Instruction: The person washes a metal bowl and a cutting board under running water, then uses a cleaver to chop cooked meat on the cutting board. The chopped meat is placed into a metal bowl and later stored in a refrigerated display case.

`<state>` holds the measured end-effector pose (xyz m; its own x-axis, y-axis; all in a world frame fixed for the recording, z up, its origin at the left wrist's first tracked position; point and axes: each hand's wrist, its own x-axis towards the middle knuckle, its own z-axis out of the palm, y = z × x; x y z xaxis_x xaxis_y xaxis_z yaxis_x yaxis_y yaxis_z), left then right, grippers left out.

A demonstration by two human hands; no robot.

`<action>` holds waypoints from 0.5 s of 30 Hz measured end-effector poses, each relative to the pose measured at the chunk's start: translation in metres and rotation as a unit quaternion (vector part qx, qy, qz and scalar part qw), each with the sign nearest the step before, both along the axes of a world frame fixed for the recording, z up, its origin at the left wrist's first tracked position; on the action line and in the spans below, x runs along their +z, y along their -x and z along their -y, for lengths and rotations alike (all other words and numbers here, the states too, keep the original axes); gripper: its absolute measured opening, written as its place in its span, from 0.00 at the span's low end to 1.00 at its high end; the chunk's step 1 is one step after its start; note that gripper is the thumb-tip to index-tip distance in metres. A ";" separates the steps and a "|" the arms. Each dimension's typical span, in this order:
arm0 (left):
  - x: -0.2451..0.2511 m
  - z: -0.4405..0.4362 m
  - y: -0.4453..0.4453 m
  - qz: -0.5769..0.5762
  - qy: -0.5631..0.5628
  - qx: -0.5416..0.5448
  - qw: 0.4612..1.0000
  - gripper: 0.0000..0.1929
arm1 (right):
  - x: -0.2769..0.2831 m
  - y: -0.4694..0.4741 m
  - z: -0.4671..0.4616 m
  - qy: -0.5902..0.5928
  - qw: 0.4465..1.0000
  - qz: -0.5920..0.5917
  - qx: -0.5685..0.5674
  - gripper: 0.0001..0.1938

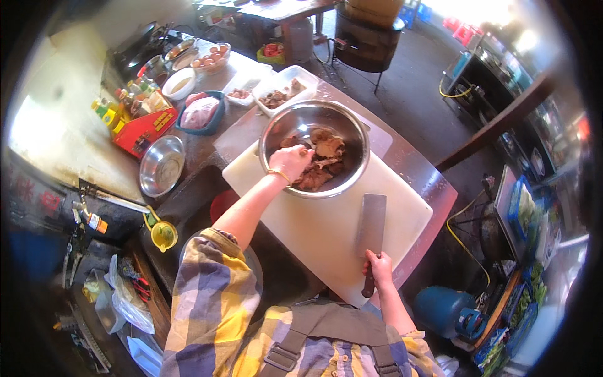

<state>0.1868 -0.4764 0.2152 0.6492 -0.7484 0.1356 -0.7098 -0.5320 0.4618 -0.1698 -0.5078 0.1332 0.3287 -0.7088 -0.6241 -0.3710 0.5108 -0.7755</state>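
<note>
A steel bowl (362, 162) holding chunks of browned cooked meat (330, 147) rests on the far part of a white plastic cutting board (301, 235). My left hand (293, 162) reaches over the bowl's near left rim, its fingers curled at the meat; whether they grip a piece is hidden. A cleaver (372, 219) with a broad blade and dark handle lies over the board's right part, blade pointing away from me. My right hand (379, 267) is closed around its handle near the board's front right edge.
Behind the bowl stand plastic containers with meat pieces (287, 89) and a bowl of eggs (211, 57). To the left are a teal basket with a bagged item (200, 113), a red box of bottles (148, 129) and a steel basin (162, 166). A blue gas cylinder (443, 306) lies lower right.
</note>
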 end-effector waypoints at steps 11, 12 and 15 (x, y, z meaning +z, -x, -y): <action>0.006 0.007 -0.021 -0.079 -0.104 0.005 0.991 0.29 | 0.003 -0.001 -0.002 -0.021 1.000 0.019 -0.006 0.11; 0.009 0.008 -0.023 -0.076 -0.092 0.012 0.993 0.29 | 0.004 -0.001 -0.002 -0.017 0.999 0.026 -0.005 0.11; 0.021 0.008 -0.028 -0.075 -0.024 0.039 0.996 0.28 | 0.005 -0.002 -0.002 -0.018 0.999 0.034 -0.009 0.11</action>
